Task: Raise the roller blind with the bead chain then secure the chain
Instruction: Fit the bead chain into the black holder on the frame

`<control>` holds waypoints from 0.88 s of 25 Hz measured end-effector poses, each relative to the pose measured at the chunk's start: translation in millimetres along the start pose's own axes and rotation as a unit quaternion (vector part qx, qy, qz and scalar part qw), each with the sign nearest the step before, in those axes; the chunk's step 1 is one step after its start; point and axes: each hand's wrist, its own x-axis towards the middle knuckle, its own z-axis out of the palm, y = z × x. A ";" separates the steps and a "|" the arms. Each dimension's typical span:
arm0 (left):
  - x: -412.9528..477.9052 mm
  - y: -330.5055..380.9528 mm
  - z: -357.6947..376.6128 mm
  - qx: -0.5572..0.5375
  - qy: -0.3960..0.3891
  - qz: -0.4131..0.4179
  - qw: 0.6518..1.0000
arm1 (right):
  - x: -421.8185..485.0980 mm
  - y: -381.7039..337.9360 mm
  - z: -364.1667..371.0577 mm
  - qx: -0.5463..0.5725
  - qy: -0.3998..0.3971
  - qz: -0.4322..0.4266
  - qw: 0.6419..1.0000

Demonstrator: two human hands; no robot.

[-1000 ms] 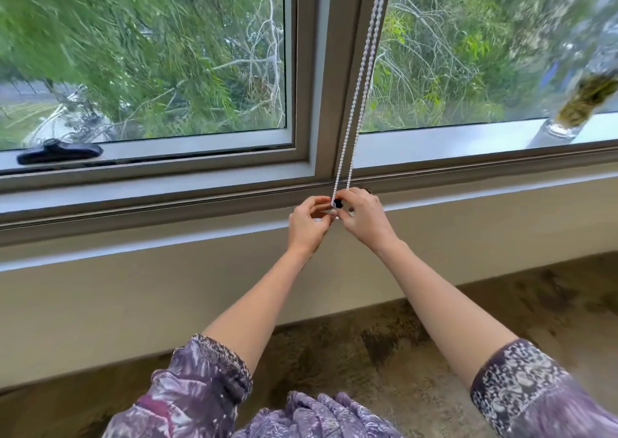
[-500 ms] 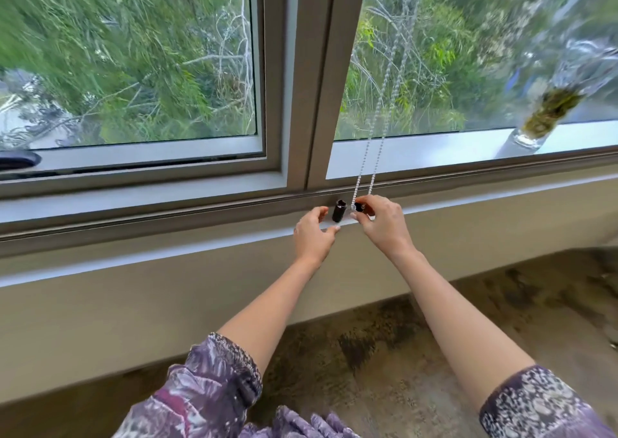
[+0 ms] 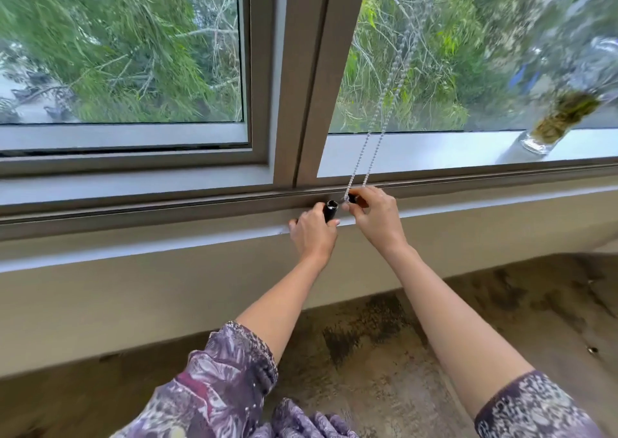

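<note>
Bead chain: the white beaded loop chain [image 3: 368, 156] hangs in two strands in front of the right window pane, slanting down and to the left toward the hands; its upper part is blurred against the green trees outside.
Chain's lower end: reaches the right hand, just above the grey window sill [image 3: 133, 237].
Right hand: the bare right hand [image 3: 376, 216] has fingers curled in, thumb and forefinger pinched on the bottom of the chain, with a small dark piece [image 3: 352, 199] showing between them.
Left hand: the bare left hand [image 3: 312, 233] is closed round a short black cylinder with a shiny open top [image 3: 331, 210], held upright just left of the right hand's fingertips.
Hands together: close side by side, cylinder and chain end near each other; whether they touch cannot be told.
Window frame: the grey-brown metal upright [image 3: 301, 79] stands between the two panes, left of the chain.
Sill, far right: a clear glass jar with green-brown plant matter [image 3: 555, 126], blurred.
Sleeves: purple patterned fabric [image 3: 220, 384] at the bottom edge.
</note>
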 end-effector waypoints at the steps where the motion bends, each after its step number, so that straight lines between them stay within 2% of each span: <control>1: 1.2 1.0 1.5 0.010 0.001 0.002 1.000 | 1.4 0.5 0.8 0.001 0.001 -0.003 1.000; 5: 6.8 -3.5 5.4 0.020 0.018 0.019 0.999 | 5.0 2.9 2.6 0.003 0.003 -0.016 1.000; 10: 4.4 -11.3 -0.9 -0.024 0.060 0.041 0.997 | 11.4 2.6 0.3 0.000 -0.014 -0.029 0.999; 13: 2.5 -14.3 -8.3 0.002 0.048 0.074 0.996 | 6.9 -2.2 4.3 0.019 -0.023 -0.037 0.999; 22: -6.0 -26.7 -35.3 -0.054 0.031 0.065 0.996 | -9.5 -18.9 11.2 0.017 -0.020 -0.069 0.997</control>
